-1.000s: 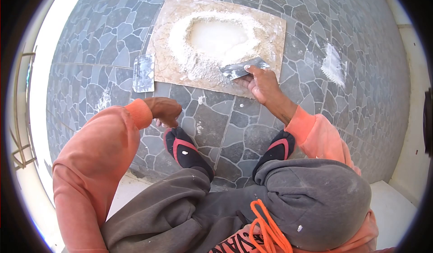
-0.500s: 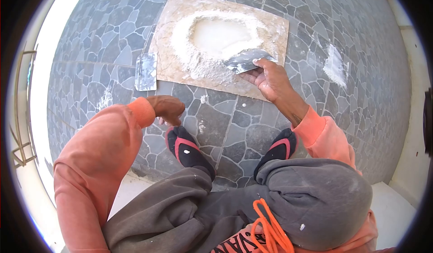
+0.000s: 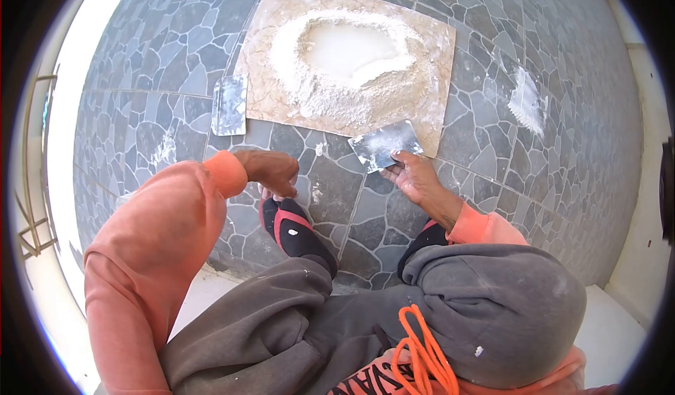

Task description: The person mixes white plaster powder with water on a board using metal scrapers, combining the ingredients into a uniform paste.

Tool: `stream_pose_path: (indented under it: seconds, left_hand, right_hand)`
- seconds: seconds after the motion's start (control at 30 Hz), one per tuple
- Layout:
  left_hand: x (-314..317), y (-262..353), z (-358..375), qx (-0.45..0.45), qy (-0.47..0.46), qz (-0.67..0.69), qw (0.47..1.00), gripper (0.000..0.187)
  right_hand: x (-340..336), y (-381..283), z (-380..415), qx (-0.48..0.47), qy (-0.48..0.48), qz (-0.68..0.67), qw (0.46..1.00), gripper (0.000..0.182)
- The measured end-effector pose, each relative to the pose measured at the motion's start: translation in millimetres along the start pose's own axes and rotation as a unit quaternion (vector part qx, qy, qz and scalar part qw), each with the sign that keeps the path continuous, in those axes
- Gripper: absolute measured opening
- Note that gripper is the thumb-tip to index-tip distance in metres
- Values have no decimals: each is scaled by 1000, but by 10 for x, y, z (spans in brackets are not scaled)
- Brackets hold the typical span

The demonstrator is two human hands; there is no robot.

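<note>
My right hand (image 3: 416,177) grips a flat metal scraper blade (image 3: 385,144) smeared with white paste, held just off the near edge of a beige tile (image 3: 434,35). On that tile sits a ring of white powder (image 3: 351,78) with a wet white pool (image 3: 344,43) in its middle. My left hand (image 3: 275,172) hangs curled above my left black-and-red shoe (image 3: 295,233), with nothing visible in it. A second metal scraper (image 3: 230,105) lies flat on the floor by the beige tile's left edge.
I squat on a floor of grey stone-pattern tiles (image 3: 140,78). A white powder smear (image 3: 526,101) marks the floor to the right. My right shoe (image 3: 422,244) is partly hidden by my knee. A pale ledge (image 3: 612,325) runs along the right.
My right hand has pulled the scraper back off the powder heap, toward me, onto the floor edge of the beige tile. The left hand has barely shifted.
</note>
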State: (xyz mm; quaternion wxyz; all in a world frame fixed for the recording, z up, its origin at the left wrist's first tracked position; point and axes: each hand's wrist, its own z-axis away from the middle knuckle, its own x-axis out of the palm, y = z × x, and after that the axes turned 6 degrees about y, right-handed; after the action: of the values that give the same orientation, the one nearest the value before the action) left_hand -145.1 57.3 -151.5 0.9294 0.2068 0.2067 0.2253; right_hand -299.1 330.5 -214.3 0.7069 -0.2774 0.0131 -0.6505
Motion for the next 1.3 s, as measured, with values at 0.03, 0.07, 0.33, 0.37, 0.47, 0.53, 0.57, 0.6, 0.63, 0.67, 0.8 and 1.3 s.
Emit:
stream_pose_path:
  seconds: [0.03,0.07,0.33,0.37,0.47,0.53,0.57,0.6,0.63,0.67,0.8,1.3]
  left_hand:
    - [1,3,2,-2,0,2,1000,39]
    - [3,6,5,-3,1,4,1000,39]
    - [34,-30,-13,3,-5,5,1000,32]
    - [31,-36,-11,5,-4,4,1000,33]
    - [30,-31,1,6,-8,-9,1000,34]
    - [17,-34,29,3,-10,1,1000,35]
    - [7,-28,51,1,-11,7,1000,35]
    - [0,-24,71,-1,-12,9,1000,35]
    - [-3,-16,87,-3,-13,10,1000,35]
    - [-4,-16,92,-5,-15,11,1000,35]
    - [-7,-17,110,-6,-11,6,1000,35]
    - [-44,7,96,-9,-21,-3,1000,39]
  right_hand:
    - [18,32,-39,3,-7,-7,1000,27]
    - [36,65,-84,7,-15,-14,1000,27]
    - [434,214,-284,10,-62,-108,992,24]
    - [478,213,-285,9,-68,-119,991,24]
    - [565,194,-275,3,-68,-128,989,17]
    - [613,174,-273,-2,-75,-135,988,17]
    - [646,161,-258,-3,-79,-139,987,18]
    - [676,147,-241,-9,-78,-137,987,19]
    - [699,133,-222,-15,-78,-135,988,20]
    - [731,109,-194,-21,-77,-132,988,21]
    - [855,15,-112,-29,-71,-137,988,24]
    - [1174,-261,21,-53,-61,-141,987,27]
